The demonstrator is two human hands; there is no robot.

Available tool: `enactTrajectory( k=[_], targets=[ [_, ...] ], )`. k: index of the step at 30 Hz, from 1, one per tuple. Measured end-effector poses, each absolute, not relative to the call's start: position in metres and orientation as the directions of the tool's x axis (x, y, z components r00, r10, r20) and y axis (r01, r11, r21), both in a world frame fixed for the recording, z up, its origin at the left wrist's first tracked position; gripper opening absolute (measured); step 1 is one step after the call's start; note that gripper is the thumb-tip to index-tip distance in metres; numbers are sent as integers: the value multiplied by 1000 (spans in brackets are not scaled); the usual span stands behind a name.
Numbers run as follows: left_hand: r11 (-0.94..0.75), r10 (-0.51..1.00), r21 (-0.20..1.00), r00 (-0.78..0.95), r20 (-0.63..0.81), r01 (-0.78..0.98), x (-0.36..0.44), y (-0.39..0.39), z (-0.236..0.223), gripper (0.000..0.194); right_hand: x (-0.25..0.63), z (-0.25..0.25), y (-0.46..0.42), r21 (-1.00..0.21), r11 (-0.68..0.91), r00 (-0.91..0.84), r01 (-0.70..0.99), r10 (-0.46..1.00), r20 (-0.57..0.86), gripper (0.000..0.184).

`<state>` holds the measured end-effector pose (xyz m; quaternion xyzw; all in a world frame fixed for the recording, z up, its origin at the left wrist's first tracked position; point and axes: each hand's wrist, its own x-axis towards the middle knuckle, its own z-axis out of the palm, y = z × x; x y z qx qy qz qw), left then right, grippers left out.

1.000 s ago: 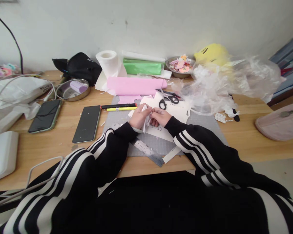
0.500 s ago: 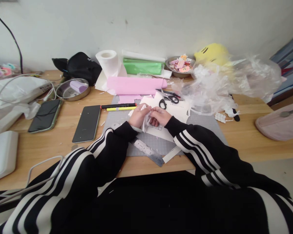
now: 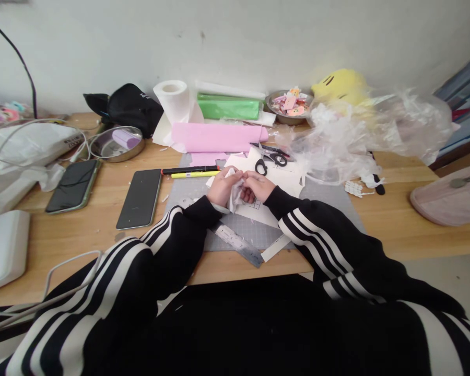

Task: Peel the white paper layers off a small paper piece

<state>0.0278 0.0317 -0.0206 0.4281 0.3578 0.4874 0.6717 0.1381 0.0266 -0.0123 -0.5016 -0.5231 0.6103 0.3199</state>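
Over the grey cutting mat (image 3: 191, 190), my left hand (image 3: 221, 189) is closed on a crumpled, thin white piece (image 3: 236, 197) that looks like tissue or a small plastic bag. My right hand (image 3: 258, 187) pinches at its upper edge, the fingertips meeting those of the left. White paper with drawn lines (image 3: 264, 213) lies under the hands. Black-handled scissors (image 3: 261, 167) rest just beyond my right hand. A metal ruler (image 3: 238, 243) and a white paper strip (image 3: 276, 247) lie nearer to me. Black (image 3: 190, 170) and yellow (image 3: 194, 175) pens are left of the hands.
Two phones (image 3: 139, 199) lie to the left, near a metal bowl (image 3: 117, 151). Pink (image 3: 219, 137) and green (image 3: 227, 107) rolls and a white roll (image 3: 172, 102) stand behind. Clear plastic bags (image 3: 337, 141) and a pink pouch (image 3: 450, 196) occupy the right.
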Motion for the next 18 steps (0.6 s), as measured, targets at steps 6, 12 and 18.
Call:
enactTrajectory(
  k=[6, 12, 18],
  targets=[
    [160, 973, 918, 213, -85, -364, 28, 33, -20, 23, 138, -13, 27, -959, -258, -303, 117, 910, -281, 14],
    [185, 978, 908, 162, -132, -375, 29, 33, -14, 24, 138, -13, 27, -956, -270, -300, 117, 908, -294, 12],
    [191, 980, 894, 128, -152, -404, 29, 34, -14, 24, 138, -13, 27, -956, -269, -301, 116, 908, -292, 13]
  ],
)
